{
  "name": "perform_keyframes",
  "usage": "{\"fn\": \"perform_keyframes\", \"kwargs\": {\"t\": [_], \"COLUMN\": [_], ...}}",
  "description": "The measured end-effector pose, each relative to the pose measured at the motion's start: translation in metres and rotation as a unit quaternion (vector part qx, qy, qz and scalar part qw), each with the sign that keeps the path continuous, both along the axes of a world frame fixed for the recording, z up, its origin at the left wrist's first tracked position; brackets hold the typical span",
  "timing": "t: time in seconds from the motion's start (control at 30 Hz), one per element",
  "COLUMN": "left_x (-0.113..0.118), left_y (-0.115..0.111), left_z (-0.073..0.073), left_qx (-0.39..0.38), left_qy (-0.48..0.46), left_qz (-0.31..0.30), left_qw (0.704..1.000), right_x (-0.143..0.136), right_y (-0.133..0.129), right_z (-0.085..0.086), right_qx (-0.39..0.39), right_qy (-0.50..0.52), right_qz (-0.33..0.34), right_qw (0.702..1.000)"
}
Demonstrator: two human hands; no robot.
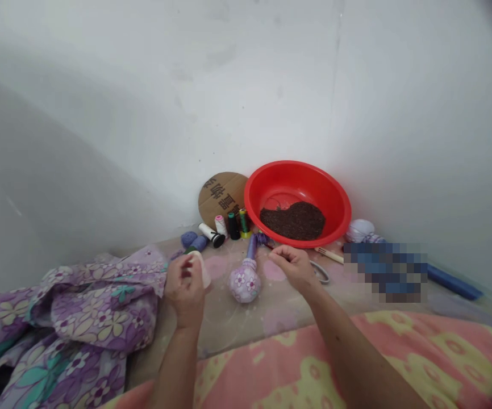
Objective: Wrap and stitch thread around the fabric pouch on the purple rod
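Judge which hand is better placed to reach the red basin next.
Right, probably: the right hand is nearer the red basin; the left hand is farther and appears to hold a white piece.

Lilac, floral-patterned fabric ball with a plain purple, rod-shaped handle (246, 278): lying down, ball end nearest, handle pointing away; rounded, with a gathered neck. Off-white piece with a curved edge (205, 274): left of the ball, apart from it; partly hidden, material indeterminable.
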State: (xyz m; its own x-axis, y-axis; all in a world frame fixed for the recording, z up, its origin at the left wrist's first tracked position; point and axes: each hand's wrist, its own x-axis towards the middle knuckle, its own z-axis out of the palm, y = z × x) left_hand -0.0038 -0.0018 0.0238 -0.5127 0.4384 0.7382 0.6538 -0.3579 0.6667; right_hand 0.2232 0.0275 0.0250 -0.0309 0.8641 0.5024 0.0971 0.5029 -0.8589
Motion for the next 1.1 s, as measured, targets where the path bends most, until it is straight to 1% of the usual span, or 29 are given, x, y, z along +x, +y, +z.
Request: {"fn": "perform_keyframes", "kwargs": {"t": [0.03, 0.1, 0.2, 0.27, 0.33, 0.4, 0.5, 0.7, 0.8, 0.97, 1.03, 1.1], "left_x": [0.01, 0.028, 0.047, 0.053, 0.055, 0.055, 0.055, 0.051, 0.048, 0.038, 0.033, 0.029], "left_y": [-0.005, -0.012, -0.013, -0.011, -0.008, -0.006, -0.007, -0.014, -0.019, -0.025, -0.026, -0.026], "left_z": [0.004, 0.007, 0.001, -0.004, -0.009, -0.011, -0.012, -0.008, -0.005, 0.001, 0.002, 0.003], "left_qx": [-0.029, -0.106, -0.184, -0.199, -0.202, -0.212, -0.238, -0.278, -0.312, -0.36, -0.378, -0.396], "left_qy": [-0.012, -0.015, -0.03, -0.013, 0.0, -0.002, -0.03, -0.128, -0.15, -0.154, -0.156, -0.152], "left_qz": [-0.07, -0.195, -0.293, -0.35, -0.393, -0.419, -0.444, -0.489, -0.503, -0.55, -0.558, -0.558], "left_qw": [0.997, 0.975, 0.938, 0.915, 0.897, 0.883, 0.863, 0.817, 0.792, 0.738, 0.722, 0.714], "right_x": [-0.001, -0.003, -0.007, -0.008, -0.01, -0.011, -0.012, -0.011, -0.01, -0.004, -0.001, 0.003], "right_y": [-0.001, -0.004, -0.007, -0.009, -0.012, -0.014, -0.015, -0.012, -0.011, -0.007, -0.004, 0.0], "right_z": [0.001, 0.001, 0.003, 0.005, 0.007, 0.008, 0.008, 0.006, 0.006, 0.005, 0.003, 0.001], "right_qx": [0.0, 0.002, 0.002, 0.004, 0.009, 0.014, 0.019, 0.032, 0.032, 0.029, 0.03, 0.034], "right_qy": [-0.015, -0.044, -0.074, -0.089, -0.103, -0.118, -0.131, -0.124, -0.123, -0.098, -0.079, -0.062], "right_qz": [0.018, 0.054, 0.099, 0.12, 0.132, 0.137, 0.136, 0.118, 0.107, 0.054, 0.026, -0.014], "right_qw": [1.0, 0.998, 0.992, 0.989, 0.986, 0.983, 0.982, 0.985, 0.986, 0.993, 0.996, 0.997]}}
